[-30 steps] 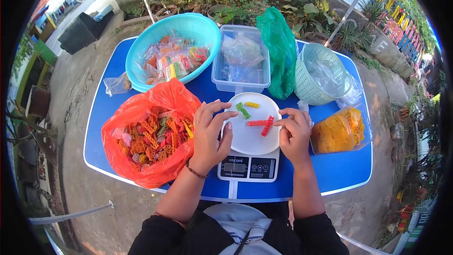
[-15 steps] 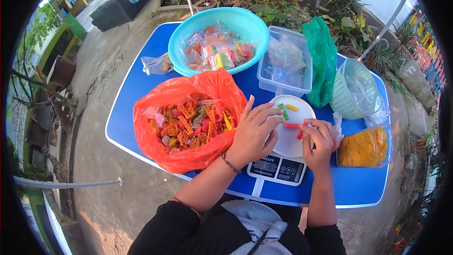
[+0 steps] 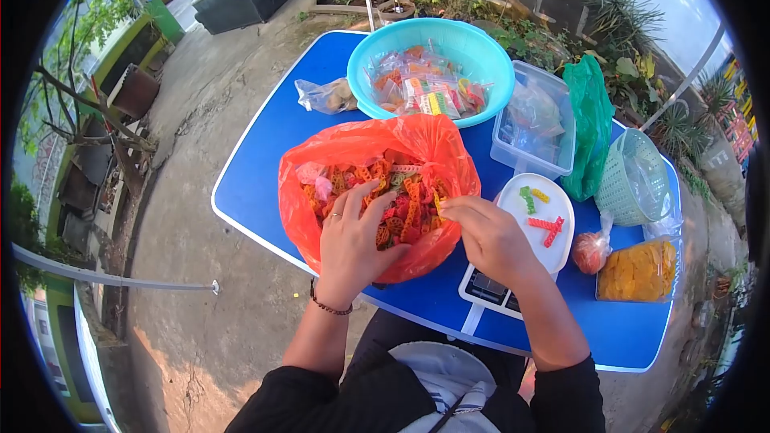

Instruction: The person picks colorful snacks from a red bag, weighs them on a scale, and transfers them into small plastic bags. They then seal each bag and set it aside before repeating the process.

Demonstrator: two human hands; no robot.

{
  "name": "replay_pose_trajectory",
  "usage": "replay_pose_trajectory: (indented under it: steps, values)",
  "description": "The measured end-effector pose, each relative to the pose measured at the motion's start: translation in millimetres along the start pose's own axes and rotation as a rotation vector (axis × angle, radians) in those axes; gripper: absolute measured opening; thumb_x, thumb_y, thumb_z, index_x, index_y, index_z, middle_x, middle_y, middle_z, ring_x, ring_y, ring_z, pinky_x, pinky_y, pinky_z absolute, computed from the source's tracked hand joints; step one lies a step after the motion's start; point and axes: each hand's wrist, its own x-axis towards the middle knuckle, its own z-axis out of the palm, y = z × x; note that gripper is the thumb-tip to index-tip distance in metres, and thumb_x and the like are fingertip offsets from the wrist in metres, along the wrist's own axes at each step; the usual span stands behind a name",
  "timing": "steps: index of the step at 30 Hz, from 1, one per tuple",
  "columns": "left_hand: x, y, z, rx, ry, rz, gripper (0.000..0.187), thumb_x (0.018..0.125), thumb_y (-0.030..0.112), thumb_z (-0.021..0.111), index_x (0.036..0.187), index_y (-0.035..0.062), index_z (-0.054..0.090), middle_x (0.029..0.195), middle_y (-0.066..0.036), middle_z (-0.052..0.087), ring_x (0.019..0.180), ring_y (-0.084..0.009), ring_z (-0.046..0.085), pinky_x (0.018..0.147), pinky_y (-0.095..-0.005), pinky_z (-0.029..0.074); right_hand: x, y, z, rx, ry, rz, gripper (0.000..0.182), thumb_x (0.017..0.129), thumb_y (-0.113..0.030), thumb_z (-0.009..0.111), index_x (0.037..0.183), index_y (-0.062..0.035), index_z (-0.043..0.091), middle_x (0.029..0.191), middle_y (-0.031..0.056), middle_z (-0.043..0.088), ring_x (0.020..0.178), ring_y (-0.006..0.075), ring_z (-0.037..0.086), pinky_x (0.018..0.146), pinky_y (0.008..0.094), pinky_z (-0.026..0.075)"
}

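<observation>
The desk (image 3: 265,168) is blue with a white edge. The bag (image 3: 301,220) is orange-red, its pieces (image 3: 393,208) orange, red, yellow, green and pink. The basin (image 3: 493,52) is turquoise, the plate (image 3: 553,244) white, the crumpled bag (image 3: 589,128) green, the perforated basket (image 3: 618,184) pale green. The sleeves (image 3: 281,401) are black.

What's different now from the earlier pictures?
The left hand and right hand moved left, from the white plate to the red bag. Whether the right fingers hold anything, I can't tell. The green piece, yellow piece and red pieces stayed on the plate.
</observation>
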Motion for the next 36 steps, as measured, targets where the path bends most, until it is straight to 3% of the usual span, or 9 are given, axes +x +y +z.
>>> replay_pose_trajectory:
  steps: [2,3,7,16,22,25,28,31,36]
  values:
    - [-6,4,0,-0.025,-0.055,0.026,0.079,0.059,0.028,0.093,0.132,0.0168,0.064,0.146,-0.007,0.053,0.131,-0.0343,0.052,0.111,-0.0496,0.043,6,4,15,-0.038,-0.083,0.066,0.022,0.086,0.005,0.062,0.105,-0.0006,0.071,0.102,0.0173,0.071,0.094,0.0366,0.070,0.082,0.0421,0.057]
    - [-10,2,5,-0.081,-0.085,0.041,0.085,0.056,0.033,0.093,0.134,0.0185,0.063,0.149,-0.008,0.050,0.137,-0.0353,0.048,0.118,-0.0540,0.034,8,6,18,-0.109,-0.153,0.101,0.020,0.086,0.002,0.064,0.104,-0.0011,0.071,0.101,0.0170,0.071,0.092,0.0366,0.070,0.080,0.0423,0.057]
    - [-13,7,10,-0.066,-0.132,0.085,0.078,0.059,0.037,0.092,0.131,0.0231,0.067,0.150,-0.010,0.048,0.146,-0.0351,0.038,0.124,-0.0620,0.018,15,-7,7,-0.310,-0.292,0.280,0.017,0.087,-0.009,0.068,0.102,-0.0021,0.072,0.098,0.0153,0.071,0.086,0.0361,0.070,0.074,0.0423,0.057]
    - [3,1,19,0.049,-0.051,0.082,0.054,0.065,0.047,0.089,0.113,0.0252,0.076,0.153,-0.014,0.046,0.148,-0.0422,0.032,0.124,-0.0669,0.009,24,9,15,-0.524,-0.115,0.238,0.037,0.082,-0.006,0.069,0.119,-0.0017,0.070,0.106,0.0092,0.068,0.093,0.0286,0.070,0.075,0.0397,0.058]
    - [-2,0,14,0.120,-0.014,-0.020,0.057,0.061,0.052,0.091,0.108,0.0233,0.076,0.153,-0.013,0.047,0.148,-0.0415,0.034,0.122,-0.0632,0.019,22,-2,19,-0.473,-0.292,0.139,0.044,0.079,-0.015,0.076,0.120,-0.0029,0.068,0.113,0.0091,0.066,0.103,0.0271,0.067,0.084,0.0406,0.053]
    - [-1,-1,8,0.095,0.022,-0.060,0.057,0.061,0.049,0.091,0.107,0.0189,0.075,0.151,-0.015,0.048,0.147,-0.0423,0.034,0.123,-0.0645,0.016,28,-8,10,-0.480,-0.399,0.390,0.058,0.076,-0.025,0.083,0.125,-0.0015,0.065,0.118,0.0129,0.066,0.112,0.0317,0.064,0.090,0.0447,0.051]
    - [-3,-7,8,0.169,-0.002,-0.081,0.060,0.061,0.050,0.091,0.108,0.0164,0.075,0.151,-0.016,0.048,0.147,-0.0427,0.034,0.122,-0.0633,0.020,26,2,9,-0.497,-0.201,0.348,0.066,0.073,-0.028,0.086,0.128,0.0006,0.063,0.122,0.0140,0.065,0.112,0.0314,0.065,0.091,0.0436,0.051]
    - [-5,-8,9,0.141,0.009,-0.081,0.061,0.061,0.050,0.091,0.109,0.0158,0.075,0.151,-0.017,0.047,0.148,-0.0426,0.034,0.122,-0.0621,0.021,27,7,15,-0.540,-0.157,0.311,0.059,0.077,-0.030,0.084,0.124,-0.0012,0.064,0.117,0.0098,0.064,0.110,0.0250,0.064,0.083,0.0410,0.051]
    - [-3,-9,12,0.136,-0.015,-0.083,0.069,0.062,0.050,0.091,0.120,0.0176,0.072,0.153,-0.017,0.045,0.148,-0.0419,0.034,0.121,-0.0613,0.024,33,18,25,-0.558,-0.155,0.284,0.045,0.080,-0.021,0.079,0.120,-0.0043,0.066,0.115,0.0087,0.065,0.105,0.0255,0.066,0.083,0.0414,0.051]
